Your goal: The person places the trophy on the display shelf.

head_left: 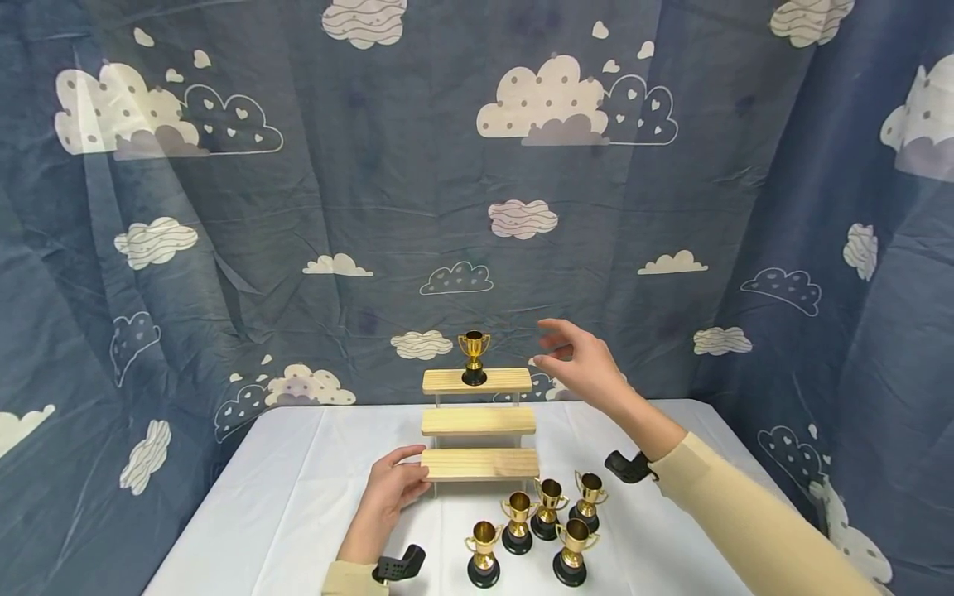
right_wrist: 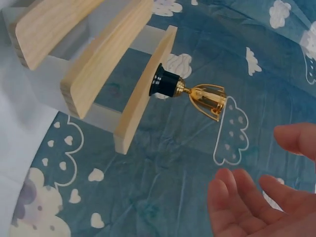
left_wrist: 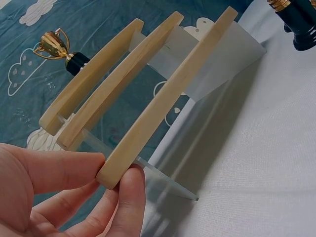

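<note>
A three-step wooden display stand [head_left: 479,421] with clear side panels stands on the white cloth. One small gold trophy cup [head_left: 474,358] on a black base is upright on its top step. My left hand [head_left: 395,483] pinches the left end of the lowest step [left_wrist: 163,106] between thumb and fingers. My right hand [head_left: 585,364] hangs in the air to the right of the top step, fingers loosely bent and apart, holding nothing. In the right wrist view a gap separates the fingertips [right_wrist: 224,185] from the trophy cup [right_wrist: 207,98].
Several more gold trophy cups stand on the table in front of the stand, among them one at the front left [head_left: 484,555] and one at the far right [head_left: 588,502]. A blue cloud-print curtain [head_left: 387,190] hangs behind and at both sides of the white table [head_left: 283,497].
</note>
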